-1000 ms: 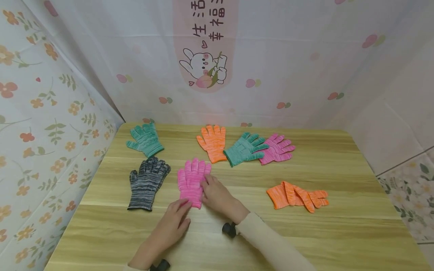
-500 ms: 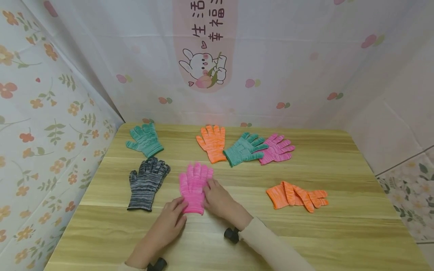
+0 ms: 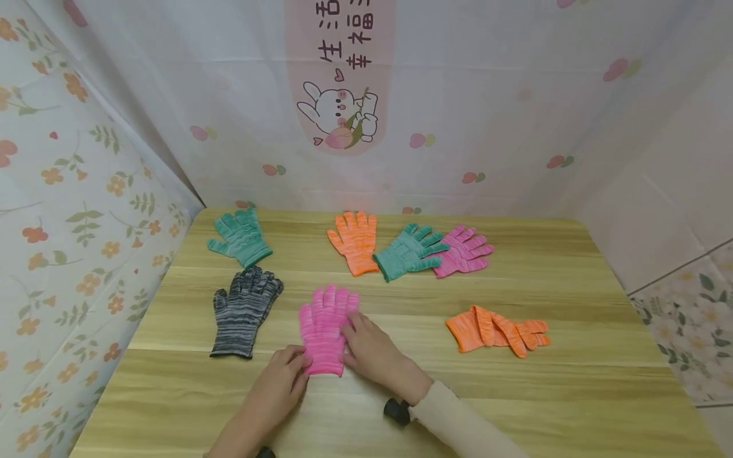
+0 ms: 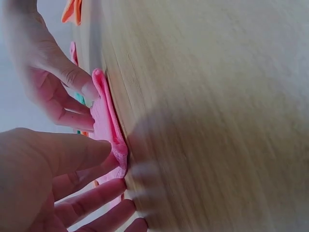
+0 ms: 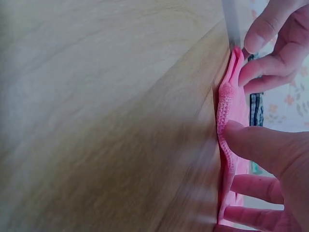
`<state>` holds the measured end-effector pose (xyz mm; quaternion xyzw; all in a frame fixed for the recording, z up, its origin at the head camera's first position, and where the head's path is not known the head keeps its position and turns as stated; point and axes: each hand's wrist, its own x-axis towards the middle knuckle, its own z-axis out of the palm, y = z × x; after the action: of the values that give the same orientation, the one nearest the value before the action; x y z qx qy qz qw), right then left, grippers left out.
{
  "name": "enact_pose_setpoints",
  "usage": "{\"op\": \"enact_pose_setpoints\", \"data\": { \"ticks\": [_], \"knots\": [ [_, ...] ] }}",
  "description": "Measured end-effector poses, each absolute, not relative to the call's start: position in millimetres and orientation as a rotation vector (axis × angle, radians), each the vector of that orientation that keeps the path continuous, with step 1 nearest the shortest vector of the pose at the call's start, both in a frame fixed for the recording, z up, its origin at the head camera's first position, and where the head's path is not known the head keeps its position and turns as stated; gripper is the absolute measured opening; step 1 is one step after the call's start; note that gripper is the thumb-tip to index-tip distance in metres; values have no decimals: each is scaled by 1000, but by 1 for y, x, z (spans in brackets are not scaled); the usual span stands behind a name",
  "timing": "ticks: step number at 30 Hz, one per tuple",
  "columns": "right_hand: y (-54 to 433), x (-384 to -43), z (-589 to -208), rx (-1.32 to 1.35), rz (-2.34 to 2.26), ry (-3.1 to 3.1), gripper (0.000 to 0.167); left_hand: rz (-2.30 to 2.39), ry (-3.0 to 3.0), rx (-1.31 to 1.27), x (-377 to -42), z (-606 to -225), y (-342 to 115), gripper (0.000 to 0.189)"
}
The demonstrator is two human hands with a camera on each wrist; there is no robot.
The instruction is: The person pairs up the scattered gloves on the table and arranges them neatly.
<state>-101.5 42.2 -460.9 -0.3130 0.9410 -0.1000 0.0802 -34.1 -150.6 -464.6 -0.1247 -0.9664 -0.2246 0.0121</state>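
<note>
A pink knitted glove (image 3: 324, 331) lies flat on the wooden table, its fingers toward the back wall and its cuff toward me. At the cuff's left corner my left hand (image 3: 279, 375) pinches the edge between thumb and fingers. Along the right side, the thumb and fingers of my right hand (image 3: 372, 346) grip the glove's edge. Seen close in the left wrist view, the pink glove (image 4: 108, 121) shows a layered edge just off the wood, with my right hand (image 4: 58, 72) beyond. In the right wrist view my left hand (image 5: 277, 53) is at the far corner.
Left of the pink glove are a black-and-grey glove (image 3: 243, 315) and a green glove (image 3: 240, 238). Behind it lie an orange glove (image 3: 356, 245) and another green glove (image 3: 406, 254) overlapping a purple-pink glove (image 3: 462, 252). A twisted orange glove (image 3: 495, 331) rests at right.
Both hands have drawn the pink glove toward me across the table, away from the back row. The other gloves stay where they were; the head view has shifted slightly.
</note>
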Motion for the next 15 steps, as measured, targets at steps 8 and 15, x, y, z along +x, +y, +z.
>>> {"op": "enact_pose_setpoints", "data": {
  "ticks": [8,15],
  "knots": [
    [46,-104,-459,-952,-352,2722,55,-714,-2969,-411,-33,-468,-156,19],
    [67,-119,-449,-1000,-585,2578,50,-689,-2967,-424,-33,-472,-158,22]
  ]
}}
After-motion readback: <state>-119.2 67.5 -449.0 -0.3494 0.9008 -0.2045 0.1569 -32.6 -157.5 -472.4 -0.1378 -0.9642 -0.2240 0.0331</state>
